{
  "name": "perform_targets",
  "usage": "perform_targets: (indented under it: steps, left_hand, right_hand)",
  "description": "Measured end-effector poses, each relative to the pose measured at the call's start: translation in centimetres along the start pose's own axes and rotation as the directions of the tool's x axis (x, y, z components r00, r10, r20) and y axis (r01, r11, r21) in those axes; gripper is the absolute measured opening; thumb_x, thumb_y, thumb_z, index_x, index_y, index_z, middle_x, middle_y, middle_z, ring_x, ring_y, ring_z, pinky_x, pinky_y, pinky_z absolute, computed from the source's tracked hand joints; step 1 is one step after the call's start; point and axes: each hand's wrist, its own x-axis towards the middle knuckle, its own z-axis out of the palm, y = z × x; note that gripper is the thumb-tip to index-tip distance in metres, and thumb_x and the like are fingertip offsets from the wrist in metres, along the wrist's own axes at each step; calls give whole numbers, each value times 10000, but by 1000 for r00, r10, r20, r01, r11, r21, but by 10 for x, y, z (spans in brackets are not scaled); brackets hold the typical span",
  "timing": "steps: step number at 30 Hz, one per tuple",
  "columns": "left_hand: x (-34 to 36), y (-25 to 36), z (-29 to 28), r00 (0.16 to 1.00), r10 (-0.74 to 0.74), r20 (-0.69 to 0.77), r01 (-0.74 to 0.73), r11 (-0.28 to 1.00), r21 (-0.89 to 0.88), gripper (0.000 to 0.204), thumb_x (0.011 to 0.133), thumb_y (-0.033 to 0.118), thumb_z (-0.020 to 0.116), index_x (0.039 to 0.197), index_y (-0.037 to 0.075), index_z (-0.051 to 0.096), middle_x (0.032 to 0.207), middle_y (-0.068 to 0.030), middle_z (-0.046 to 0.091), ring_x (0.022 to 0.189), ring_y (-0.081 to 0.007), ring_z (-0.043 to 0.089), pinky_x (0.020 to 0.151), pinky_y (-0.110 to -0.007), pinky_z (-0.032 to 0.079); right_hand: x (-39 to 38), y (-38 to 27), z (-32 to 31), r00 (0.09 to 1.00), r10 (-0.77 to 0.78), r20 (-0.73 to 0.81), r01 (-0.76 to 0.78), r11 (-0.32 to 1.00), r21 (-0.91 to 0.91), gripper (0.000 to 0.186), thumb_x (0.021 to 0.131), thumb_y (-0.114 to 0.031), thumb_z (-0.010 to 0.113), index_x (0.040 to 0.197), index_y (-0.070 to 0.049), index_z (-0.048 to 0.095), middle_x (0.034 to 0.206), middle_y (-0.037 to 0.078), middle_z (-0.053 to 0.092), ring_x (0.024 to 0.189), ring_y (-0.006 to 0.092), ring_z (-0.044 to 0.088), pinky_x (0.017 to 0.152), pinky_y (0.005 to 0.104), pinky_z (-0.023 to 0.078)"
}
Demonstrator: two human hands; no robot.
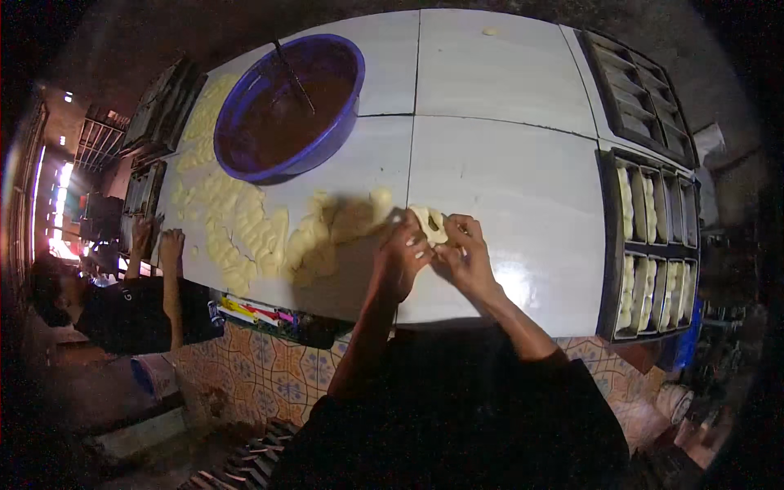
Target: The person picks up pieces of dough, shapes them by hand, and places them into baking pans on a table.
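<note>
A piece of pale dough (425,215) is held up between my two hands over the white tabletop. A dark patch shows in its middle, possibly brown filling. My left hand (398,255) pinches the dough on its left side, and my right hand (467,260) grips it from the right with bent fingers. To the left of my hands lie many flattened dough pieces (237,224), partly in shadow. Behind them stands a purple basin (353,122) of brown paste (282,122), with a dark thin-handled utensil (296,80) leaning in it.
At the right edge, a divided loaf pan (606,245) holds dough pieces in several compartments. Another divided pan (600,73) lies behind it. A co-worker's hands (170,245) rest at the table's left end. Stacked pans (159,106) stand at the far left. A small dough bit (489,32) lies far back.
</note>
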Motion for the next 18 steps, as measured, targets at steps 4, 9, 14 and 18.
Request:
perform_targets:
  steps: [4,9,14,18]
  left_hand:
    - [-22,-21,-3,925,289,246,-380,722,579,365,849,53,542,1176,-107,522,938,-113,641,855,-128,600,742,-272,517]
    - [-31,-59,-2,925,271,265,-370,800,472,286,879,-5,548,1143,-113,529,1014,-151,622,922,-187,618,838,-307,538]
    - [-38,-67,-4,960,171,220,-256,853,455,211,910,139,584,1023,-38,578,965,-119,622,840,-193,639,780,-328,549]
    - [-44,-74,-2,991,68,111,-98,951,293,197,886,162,624,937,-25,590,902,-72,630,785,-153,629,720,-291,554]
  right_hand:
    - [-17,-9,-16,996,-81,39,82,996,-34,177,824,-68,590,987,-21,639,1142,139,513,1021,281,530,826,362,464]
    - [-26,-20,-25,988,81,-134,-24,924,381,117,837,-89,618,901,6,639,1125,116,520,1018,204,559,841,330,480]
    - [-43,-34,-35,998,56,42,-67,949,307,167,860,-101,604,983,1,653,1095,110,536,1034,206,553,812,324,493]
    - [-56,-35,-34,985,146,95,-160,973,165,212,885,-117,583,1049,3,643,895,132,633,776,171,609,706,279,479]
